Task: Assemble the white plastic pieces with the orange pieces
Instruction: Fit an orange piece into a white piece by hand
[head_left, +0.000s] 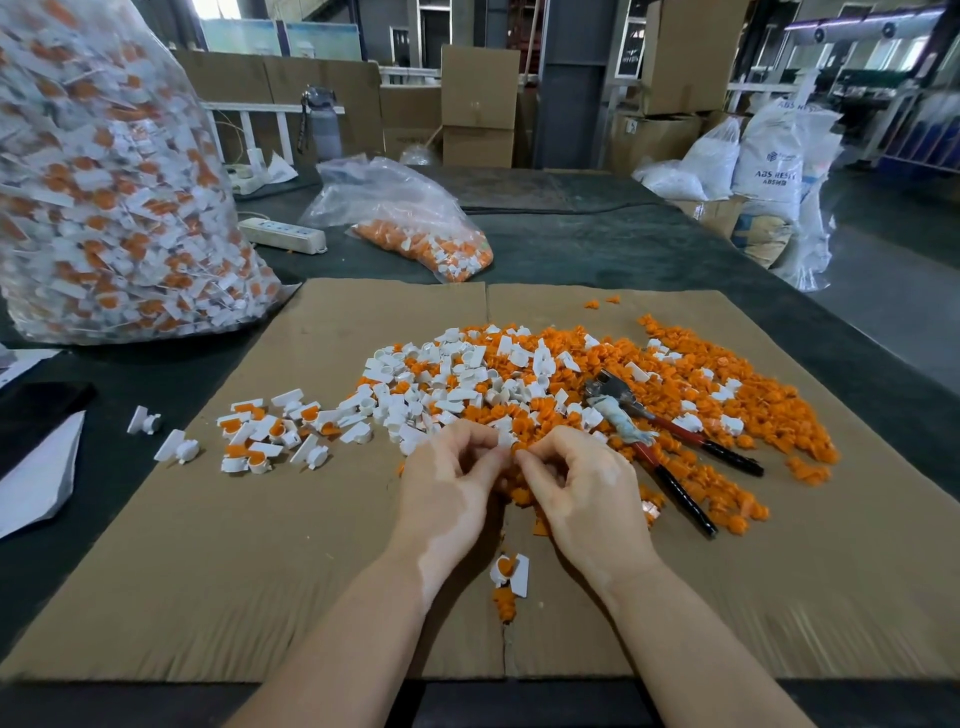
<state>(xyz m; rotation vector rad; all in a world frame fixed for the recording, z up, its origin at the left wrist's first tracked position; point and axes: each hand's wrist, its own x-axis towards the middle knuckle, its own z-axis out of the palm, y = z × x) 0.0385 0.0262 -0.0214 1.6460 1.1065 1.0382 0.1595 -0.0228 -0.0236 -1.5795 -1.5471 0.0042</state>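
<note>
Together our hands meet over the near edge of the pile (597, 395) on the cardboard (260, 545): our left hand (447, 488) curls its fingers and pinches a white piece (505, 439), while our right hand (576, 483) curls in beside it, fingertips touching at an orange piece (519, 448); whether the two parts are already joined we cannot tell. Loose white and orange parts lie mixed in the pile, with pliers (654, 431) resting on its right side. Finished pieces (270, 431) lie to the left, and one more (511, 571) sits between our wrists. Two bags (104, 171) of parts stand behind.
</note>
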